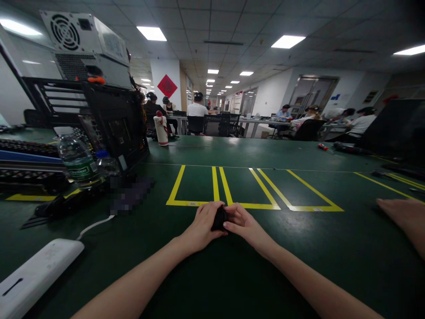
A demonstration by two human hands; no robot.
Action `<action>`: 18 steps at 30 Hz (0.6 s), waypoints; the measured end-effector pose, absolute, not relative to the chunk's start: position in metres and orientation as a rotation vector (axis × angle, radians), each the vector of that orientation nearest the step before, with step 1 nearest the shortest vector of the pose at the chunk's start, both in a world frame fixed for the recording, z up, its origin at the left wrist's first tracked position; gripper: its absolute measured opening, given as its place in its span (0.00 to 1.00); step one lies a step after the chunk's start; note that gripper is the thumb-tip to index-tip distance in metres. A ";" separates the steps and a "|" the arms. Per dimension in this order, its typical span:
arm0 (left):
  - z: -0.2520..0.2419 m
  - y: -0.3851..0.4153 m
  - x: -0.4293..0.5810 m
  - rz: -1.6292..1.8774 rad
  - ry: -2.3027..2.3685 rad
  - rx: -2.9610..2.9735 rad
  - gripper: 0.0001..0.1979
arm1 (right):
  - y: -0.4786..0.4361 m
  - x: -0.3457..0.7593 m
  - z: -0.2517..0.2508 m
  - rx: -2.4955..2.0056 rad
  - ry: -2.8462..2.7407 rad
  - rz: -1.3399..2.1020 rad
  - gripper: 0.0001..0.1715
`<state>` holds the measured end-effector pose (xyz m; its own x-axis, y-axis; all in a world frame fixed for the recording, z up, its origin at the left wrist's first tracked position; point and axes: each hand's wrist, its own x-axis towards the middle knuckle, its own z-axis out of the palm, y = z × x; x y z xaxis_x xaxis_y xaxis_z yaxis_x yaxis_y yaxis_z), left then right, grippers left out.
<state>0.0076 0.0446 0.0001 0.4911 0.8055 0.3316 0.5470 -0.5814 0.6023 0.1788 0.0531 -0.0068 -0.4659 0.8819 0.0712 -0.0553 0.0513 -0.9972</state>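
Both my hands meet at the middle of the green table (252, 248). My left hand (203, 226) curls its fingers round a small black object (219, 218). My right hand (243, 223) pinches the same black object from the other side. What the object is I cannot make out. The hands rest just in front of yellow taped rectangles (215, 188) marked on the table.
A black open computer case (113, 119) with a grey power supply (86, 44) on top stands at the left, with a water bottle (77, 160) before it. A white power strip (36, 274) lies at near left. Another person's hand (403, 217) rests at the right. People sit at far tables.
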 end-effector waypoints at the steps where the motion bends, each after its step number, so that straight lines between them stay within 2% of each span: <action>1: 0.002 0.044 0.007 0.825 1.116 2.320 0.29 | 0.052 0.178 -0.006 -0.856 -1.547 1.518 0.15; 5: 0.008 0.041 0.006 0.799 1.116 2.313 0.29 | 0.051 0.176 -0.004 -0.906 -1.523 1.449 0.11; 11: 0.003 0.043 0.006 0.799 1.136 2.299 0.30 | 0.051 0.175 -0.007 -0.997 -1.575 1.395 0.15; 18: -0.003 0.045 0.008 0.851 1.135 2.320 0.30 | 0.050 0.177 -0.007 -0.863 -1.570 1.480 0.15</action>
